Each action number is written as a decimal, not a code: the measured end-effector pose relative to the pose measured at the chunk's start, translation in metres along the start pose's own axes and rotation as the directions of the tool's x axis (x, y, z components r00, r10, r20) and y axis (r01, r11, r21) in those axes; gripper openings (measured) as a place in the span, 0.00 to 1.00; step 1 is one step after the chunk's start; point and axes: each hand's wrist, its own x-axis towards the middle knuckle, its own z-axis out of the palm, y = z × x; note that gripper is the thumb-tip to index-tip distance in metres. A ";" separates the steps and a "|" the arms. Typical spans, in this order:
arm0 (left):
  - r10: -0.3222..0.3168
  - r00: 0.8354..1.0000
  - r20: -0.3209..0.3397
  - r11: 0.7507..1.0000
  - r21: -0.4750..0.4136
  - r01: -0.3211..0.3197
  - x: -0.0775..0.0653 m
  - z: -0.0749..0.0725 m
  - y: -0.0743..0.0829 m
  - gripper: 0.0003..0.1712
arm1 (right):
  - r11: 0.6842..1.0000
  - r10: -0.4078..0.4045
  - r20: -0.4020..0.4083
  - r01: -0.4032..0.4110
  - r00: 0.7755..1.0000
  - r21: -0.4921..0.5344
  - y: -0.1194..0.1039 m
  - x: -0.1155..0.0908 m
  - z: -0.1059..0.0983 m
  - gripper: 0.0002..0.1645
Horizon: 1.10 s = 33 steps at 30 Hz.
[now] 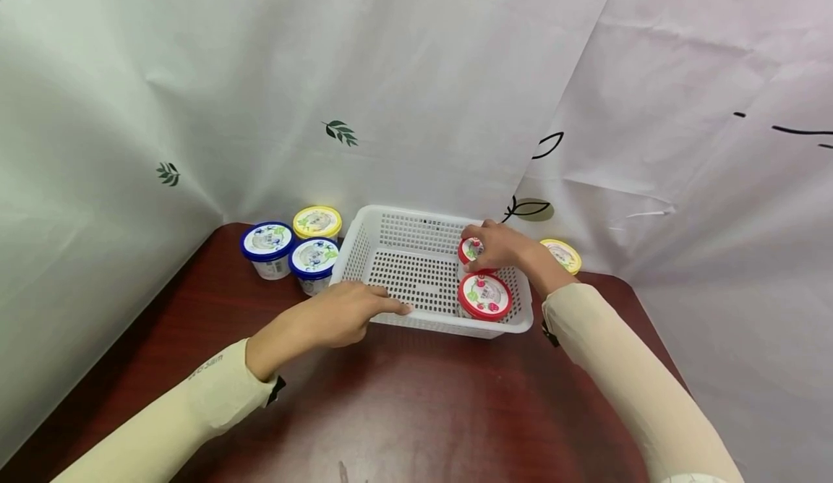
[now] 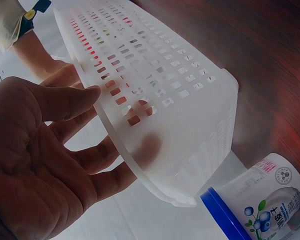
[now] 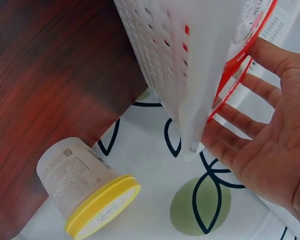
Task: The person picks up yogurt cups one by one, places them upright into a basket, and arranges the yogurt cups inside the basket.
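Observation:
A white perforated plastic basket point(image 1: 416, 282) stands on the table. My left hand point(image 1: 341, 314) holds its near rim toward the left; in the left wrist view the thumb is outside and the fingers reach over the edge to the inside. At the basket's right end, my right hand point(image 1: 500, 246) grips a red-lidded tub point(image 1: 469, 250) from above, its fingers around the lid and covering part of it. Just in front of that, a second red-lidded tub point(image 1: 485, 297) with strawberries on its lid sits upright in the basket's near right corner.
Left of the basket stand two blue-lidded tubs point(image 1: 267, 241) and a yellow-lidded tub point(image 1: 317, 221). Another yellow-lidded tub point(image 3: 85, 185) stands just beyond the basket's right end, partly behind my right wrist. A pale patterned curtain point(image 1: 416, 107) hangs close behind the basket.

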 end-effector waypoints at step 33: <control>-0.010 1.000 0.019 1.000 -0.013 0.011 0.000 -0.002 0.000 0.40 | 1.000 0.031 0.026 -0.031 0.999 -0.003 0.005 0.000 -0.011 0.52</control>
